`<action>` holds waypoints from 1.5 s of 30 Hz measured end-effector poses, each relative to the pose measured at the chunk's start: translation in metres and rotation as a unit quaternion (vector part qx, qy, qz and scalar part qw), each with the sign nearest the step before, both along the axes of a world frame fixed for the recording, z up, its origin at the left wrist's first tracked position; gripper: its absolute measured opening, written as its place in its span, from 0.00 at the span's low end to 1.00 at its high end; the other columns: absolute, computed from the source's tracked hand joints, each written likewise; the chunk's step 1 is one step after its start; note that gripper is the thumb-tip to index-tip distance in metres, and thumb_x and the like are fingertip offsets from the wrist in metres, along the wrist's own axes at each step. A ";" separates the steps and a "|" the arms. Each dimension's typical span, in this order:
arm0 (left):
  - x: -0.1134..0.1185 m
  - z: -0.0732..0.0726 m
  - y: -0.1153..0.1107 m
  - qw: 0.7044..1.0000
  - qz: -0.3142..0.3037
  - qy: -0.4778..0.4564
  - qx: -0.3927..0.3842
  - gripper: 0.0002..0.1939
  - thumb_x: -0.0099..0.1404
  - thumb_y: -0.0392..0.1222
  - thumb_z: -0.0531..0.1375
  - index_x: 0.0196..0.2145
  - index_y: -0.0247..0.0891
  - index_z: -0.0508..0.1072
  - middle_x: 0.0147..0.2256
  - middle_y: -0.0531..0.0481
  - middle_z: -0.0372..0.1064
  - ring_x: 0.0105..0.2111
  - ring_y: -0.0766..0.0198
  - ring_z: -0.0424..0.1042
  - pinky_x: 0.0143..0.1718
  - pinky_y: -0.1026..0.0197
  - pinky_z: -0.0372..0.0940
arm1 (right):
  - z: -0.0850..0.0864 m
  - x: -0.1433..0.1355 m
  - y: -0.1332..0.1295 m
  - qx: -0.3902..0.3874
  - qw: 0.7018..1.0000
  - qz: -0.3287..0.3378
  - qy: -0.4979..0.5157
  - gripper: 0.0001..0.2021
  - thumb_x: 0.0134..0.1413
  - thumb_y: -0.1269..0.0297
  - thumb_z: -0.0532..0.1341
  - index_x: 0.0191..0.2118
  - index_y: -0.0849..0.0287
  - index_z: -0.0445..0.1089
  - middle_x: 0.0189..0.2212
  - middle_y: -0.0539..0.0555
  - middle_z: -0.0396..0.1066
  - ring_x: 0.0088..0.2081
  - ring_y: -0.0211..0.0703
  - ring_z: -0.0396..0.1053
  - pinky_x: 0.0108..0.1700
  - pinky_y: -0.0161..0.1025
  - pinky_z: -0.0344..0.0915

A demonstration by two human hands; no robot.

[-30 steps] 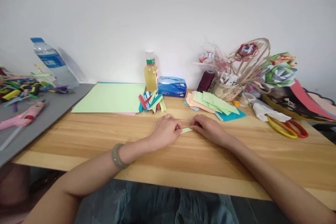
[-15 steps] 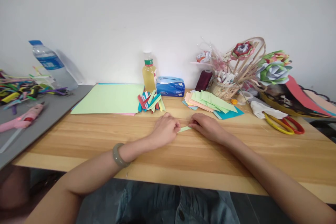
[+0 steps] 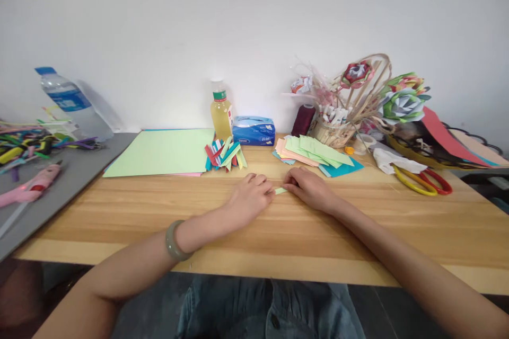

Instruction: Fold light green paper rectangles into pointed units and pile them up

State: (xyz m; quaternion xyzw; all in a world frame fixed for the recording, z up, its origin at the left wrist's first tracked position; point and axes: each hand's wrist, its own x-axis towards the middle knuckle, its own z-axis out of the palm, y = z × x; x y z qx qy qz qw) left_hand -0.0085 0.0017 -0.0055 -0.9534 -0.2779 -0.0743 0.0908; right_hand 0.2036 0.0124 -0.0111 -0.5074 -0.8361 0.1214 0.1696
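A narrow light green paper strip [image 3: 280, 190] lies low over the wooden table [image 3: 238, 233], between my two hands. My left hand [image 3: 253, 196], with a bracelet on its wrist, has its fingertips closed on the strip's left end and covers that end. The strip's right end is pinched in the curled fingers of my right hand [image 3: 305, 187]. Just beyond my left hand sits a pile of coloured folded paper strips [image 3: 226, 154]. Beyond my right hand rests a stack of light green and peach paper pieces [image 3: 312, 151].
Large green sheets [image 3: 163, 153] lie at the back left, near a juice bottle [image 3: 221, 111] and a blue tissue pack [image 3: 253, 131]. At right are a basket of paper flowers [image 3: 334, 132] and scissors [image 3: 417, 180]. A pink glue gun [image 3: 40, 183] and a water bottle [image 3: 75, 103] stand left.
Less of the green strip shows, since my left hand's fingers have spread further over it and the hands are closer together. The whole view has shifted slightly.
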 end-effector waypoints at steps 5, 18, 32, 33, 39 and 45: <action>-0.004 0.005 -0.003 1.000 0.006 0.020 0.005 0.07 0.67 0.35 0.53 0.38 0.34 0.71 0.34 0.47 0.67 0.41 0.57 0.61 0.38 0.56 0.52 | -0.003 0.007 0.003 0.013 1.000 0.006 0.002 0.05 0.56 0.67 0.55 0.29 0.58 0.64 0.28 0.53 0.68 0.32 0.44 0.62 0.34 0.39 0.57; -0.019 0.006 0.011 0.997 0.015 -0.036 -0.069 0.10 0.67 0.39 0.53 0.37 0.43 0.75 0.34 0.50 0.67 0.39 0.61 0.61 0.38 0.58 0.52 | -0.006 0.019 0.004 0.036 0.996 -0.009 0.084 0.10 0.59 0.66 0.50 0.38 0.59 0.67 0.33 0.55 0.71 0.35 0.44 0.68 0.37 0.40 0.64; -0.020 0.014 0.007 0.999 0.009 0.023 -0.029 0.10 0.67 0.39 0.53 0.39 0.42 0.75 0.35 0.48 0.67 0.40 0.59 0.62 0.39 0.57 0.50 | 0.005 0.002 -0.045 -0.021 0.981 0.144 -0.128 0.28 0.64 0.54 0.43 0.65 0.61 0.42 0.64 0.59 0.41 0.64 0.47 0.41 0.63 0.54 0.43; -0.021 0.015 0.007 0.999 0.011 0.029 -0.035 0.11 0.68 0.39 0.52 0.39 0.42 0.75 0.35 0.48 0.67 0.40 0.59 0.62 0.40 0.57 0.50 | 0.005 0.004 -0.045 -0.019 0.981 0.134 -0.140 0.28 0.64 0.54 0.43 0.65 0.62 0.43 0.64 0.59 0.41 0.64 0.46 0.41 0.63 0.53 0.43; -0.026 0.025 0.006 0.996 0.027 0.057 -0.071 0.11 0.67 0.40 0.53 0.40 0.46 0.75 0.35 0.48 0.68 0.41 0.58 0.63 0.40 0.57 0.50 | 0.004 0.016 -0.041 0.021 0.978 0.097 -0.185 0.27 0.64 0.55 0.41 0.64 0.64 0.46 0.63 0.59 0.45 0.63 0.47 0.45 0.62 0.56 0.45; -0.022 0.025 0.007 0.994 0.062 0.025 -0.081 0.09 0.62 0.33 0.56 0.33 0.40 0.77 0.33 0.48 0.70 0.38 0.58 0.66 0.41 0.55 0.54 | -0.004 0.026 -0.036 0.129 0.968 0.075 -0.204 0.26 0.64 0.57 0.44 0.60 0.69 0.54 0.60 0.64 0.54 0.61 0.51 0.52 0.59 0.57 0.51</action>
